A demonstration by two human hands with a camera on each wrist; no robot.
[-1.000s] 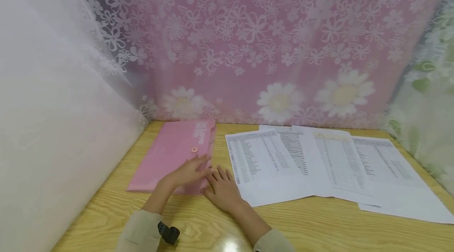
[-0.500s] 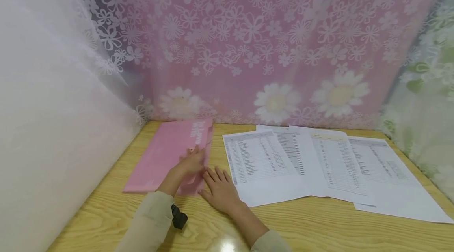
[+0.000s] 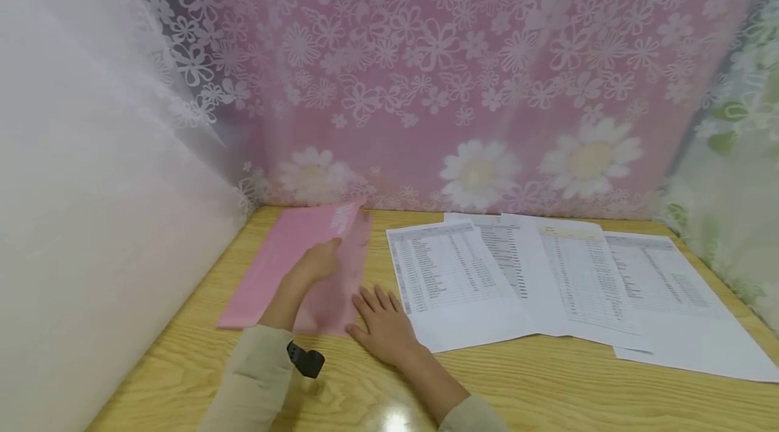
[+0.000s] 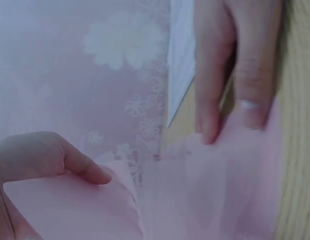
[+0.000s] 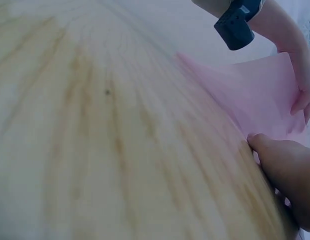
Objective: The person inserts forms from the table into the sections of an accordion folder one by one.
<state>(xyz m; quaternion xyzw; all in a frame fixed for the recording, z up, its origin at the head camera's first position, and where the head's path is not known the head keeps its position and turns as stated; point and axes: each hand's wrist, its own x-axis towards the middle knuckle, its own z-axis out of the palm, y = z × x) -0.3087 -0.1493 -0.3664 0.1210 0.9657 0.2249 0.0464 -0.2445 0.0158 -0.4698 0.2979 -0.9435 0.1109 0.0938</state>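
Note:
A pink plastic document folder (image 3: 262,276) lies at the left of the table. My left hand (image 3: 318,261) holds the edge of its upper layer, which is raised and bent up from the layer beneath. In the left wrist view the left thumb (image 4: 90,169) lies over that pink sheet; the other fingers are hidden under it. My right hand (image 3: 385,330) rests with fairly straight fingers at the folder's near right edge. Its fingertips touch the pink plastic, as the left wrist view shows. The button seen earlier on the folder is not visible now.
Several printed sheets (image 3: 453,276) overlap to the right of my right hand. The wooden table (image 3: 359,391) meets a pink flowered curtain (image 3: 389,114) at the back and a white cloth (image 3: 109,202) on the left. A black device (image 3: 306,359) is strapped to my left wrist.
My left hand has gone from resting on the folder to gripping its upper layer and lifting that edge up and leftward. The right hand has stayed almost in place.

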